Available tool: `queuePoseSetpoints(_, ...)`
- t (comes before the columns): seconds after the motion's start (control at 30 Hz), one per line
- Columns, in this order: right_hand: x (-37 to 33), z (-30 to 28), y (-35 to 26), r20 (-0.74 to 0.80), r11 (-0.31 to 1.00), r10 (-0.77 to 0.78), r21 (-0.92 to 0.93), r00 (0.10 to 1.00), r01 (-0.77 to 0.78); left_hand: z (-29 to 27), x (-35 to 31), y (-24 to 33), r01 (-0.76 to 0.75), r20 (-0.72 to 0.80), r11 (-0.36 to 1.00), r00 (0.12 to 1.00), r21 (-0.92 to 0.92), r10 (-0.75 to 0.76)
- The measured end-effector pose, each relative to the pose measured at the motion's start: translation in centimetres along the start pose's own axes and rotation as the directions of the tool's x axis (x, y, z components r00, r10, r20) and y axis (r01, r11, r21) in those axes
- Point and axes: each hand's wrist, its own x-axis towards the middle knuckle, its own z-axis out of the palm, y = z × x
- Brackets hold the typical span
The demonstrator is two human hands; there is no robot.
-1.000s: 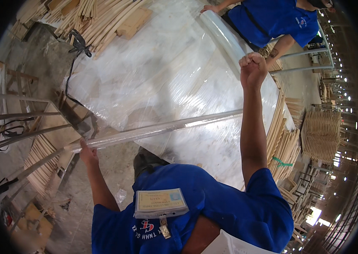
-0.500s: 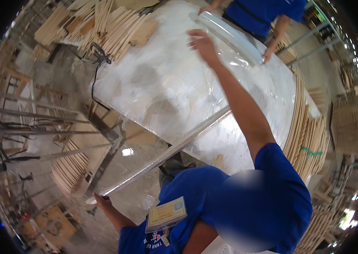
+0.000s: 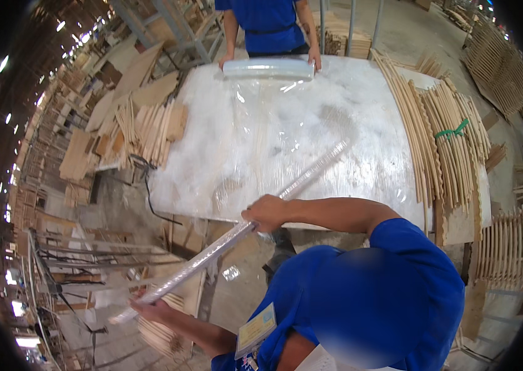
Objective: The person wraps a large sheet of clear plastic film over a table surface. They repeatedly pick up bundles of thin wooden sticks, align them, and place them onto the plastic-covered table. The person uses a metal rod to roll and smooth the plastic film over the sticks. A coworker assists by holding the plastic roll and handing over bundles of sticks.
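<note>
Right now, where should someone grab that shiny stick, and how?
Probably grip the stick near its middle and left end, as the right hand and left hand do: it's long and slanted. Come from the near side, where that end juts past the table.

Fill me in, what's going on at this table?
The person's left hand holds a long shiny pole near its lower end; the right hand is closed around it about midway. The pole's far end extends over the white table. Across it, a co-worker has a hand at each end of a roll of clear film.
</note>
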Motion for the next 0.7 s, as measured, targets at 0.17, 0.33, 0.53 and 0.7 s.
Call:
queuePoseSetpoints(0.17, -3.9, -7.8, -3.7, 0.376, 0.690, -0.058, 0.685, 0.925, -0.236, 17.1, -10.3, -7.1, 0.459, 0.809, 0.820, 0.588, -0.341, 0.008)
queuePoseSetpoints(0.33, -8.4, -6.5, -1.4, 0.167, 0.440, 0.211, 0.864, 0.963, -0.246, 28.3, -20.5, -9.5, 0.760, 0.848, 0.646, 0.294, 0.072, -0.440)
queuePoseSetpoints(0.53, -15.1, 1.9, -0.5, -0.364, 0.630, 0.775, 0.506, 0.516, -0.589, 39.5, -17.7, -12.2, 0.583, 0.741, 0.780, 0.415, 0.228, -0.527)
queuePoseSetpoints(0.7, -17.1, 2.5, -3.0, -0.251, 0.366, 0.930, 0.704, 0.269, -0.609, 45.2, -17.7, -13.3, 0.788, 0.913, 0.603, 0.151, 0.120, -0.379)
